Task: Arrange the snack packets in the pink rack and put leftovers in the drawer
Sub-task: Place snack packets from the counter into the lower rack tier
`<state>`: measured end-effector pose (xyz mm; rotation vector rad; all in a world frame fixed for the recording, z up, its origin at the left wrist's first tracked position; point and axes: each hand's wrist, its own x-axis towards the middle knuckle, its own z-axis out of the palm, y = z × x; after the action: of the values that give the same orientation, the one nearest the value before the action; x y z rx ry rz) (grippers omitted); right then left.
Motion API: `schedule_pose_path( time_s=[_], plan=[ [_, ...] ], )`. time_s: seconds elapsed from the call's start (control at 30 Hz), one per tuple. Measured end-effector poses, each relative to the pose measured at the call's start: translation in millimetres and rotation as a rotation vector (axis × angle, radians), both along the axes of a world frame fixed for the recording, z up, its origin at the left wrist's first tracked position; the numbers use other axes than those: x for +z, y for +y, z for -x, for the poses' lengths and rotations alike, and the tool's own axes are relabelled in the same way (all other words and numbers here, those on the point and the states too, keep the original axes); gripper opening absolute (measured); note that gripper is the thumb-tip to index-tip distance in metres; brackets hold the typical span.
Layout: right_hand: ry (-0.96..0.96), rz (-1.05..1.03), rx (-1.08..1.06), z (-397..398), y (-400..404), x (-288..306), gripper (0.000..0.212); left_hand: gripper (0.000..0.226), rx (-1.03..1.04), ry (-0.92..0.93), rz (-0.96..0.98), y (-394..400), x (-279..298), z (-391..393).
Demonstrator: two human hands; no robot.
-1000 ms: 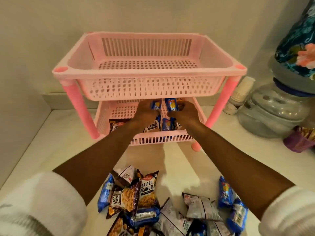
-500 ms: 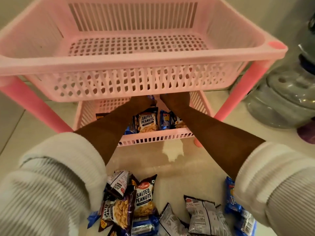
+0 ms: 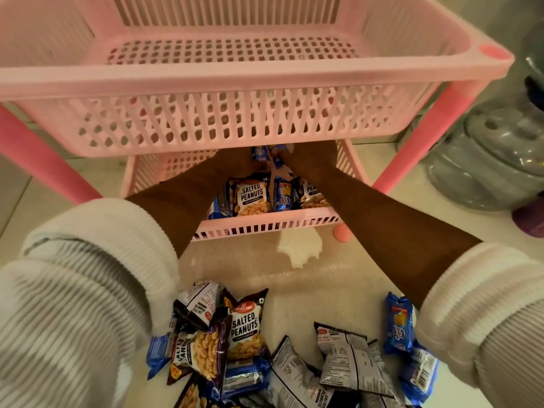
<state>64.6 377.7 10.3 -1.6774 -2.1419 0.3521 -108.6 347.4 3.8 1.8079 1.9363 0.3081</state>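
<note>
The pink rack (image 3: 206, 81) has two tiers, and nothing lies in its upper basket. Both my hands reach under it into the lower basket (image 3: 265, 223). My left hand (image 3: 232, 161) holds a small blue biscuit packet (image 3: 259, 153) upright. My right hand (image 3: 309, 160) pinches another blue biscuit packet (image 3: 279, 167) beside it. The upper basket's front wall hides part of the fingers. A salted peanuts packet (image 3: 253, 195) and more blue packets stand at the lower basket's front. Several loose packets (image 3: 245, 325) lie in a pile near me, with a blue one (image 3: 397, 322) at the right.
The rack stands on a pale counter (image 3: 309, 278) against a wall. A clear water jug (image 3: 485, 160) lies to the right of the rack, with a purple object (image 3: 530, 219) in front of it. Pink legs (image 3: 424, 136) flank the lower basket.
My head has come closer and lower to the rack. Both hands have gone deeper under the upper basket, still with the blue packets between them.
</note>
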Motion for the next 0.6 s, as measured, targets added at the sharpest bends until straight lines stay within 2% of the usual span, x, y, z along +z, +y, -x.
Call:
schedule_pose_path(
  time_s=[0.07, 0.13, 0.23, 0.3, 0.37, 0.43, 0.6],
  plan=[
    [-0.124, 0.077, 0.045, -6.9, 5.3, -1.0, 0.09, 0.066, -0.021, -0.03, 0.093, 0.8, 4.3, -0.8],
    [-0.161, 0.129, 0.07, -12.8, 8.8, -5.3, 0.096, 0.069, -0.004, -0.004, 0.096, 0.1, 4.4, -2.2],
    [-0.122, 0.1, 0.094, -15.5, 15.1, -10.7, 0.091, 0.07, -0.005, -0.022, 0.019, 1.7, 0.5, -6.6],
    [-0.024, 0.165, 0.104, -16.1, 15.6, -9.1, 0.092, 0.068, -0.024, -0.02, -0.001, 3.8, -1.7, -11.6],
    [0.058, 0.19, 0.075, -16.8, 17.8, -10.2, 0.077, 0.069, -0.004, -0.039, -0.001, 6.2, -3.3, -15.2],
    [0.038, 0.125, 0.03, -18.3, 19.9, -13.5, 0.058, 0.068, 0.031, -0.037, 0.015, 8.5, -6.0, -16.3],
    [-0.033, 0.0, 0.012, -23.2, 22.1, -19.5, 0.057, 0.062, 0.02, 0.01, 0.015, 11.7, -7.7, -14.1]
  ],
)
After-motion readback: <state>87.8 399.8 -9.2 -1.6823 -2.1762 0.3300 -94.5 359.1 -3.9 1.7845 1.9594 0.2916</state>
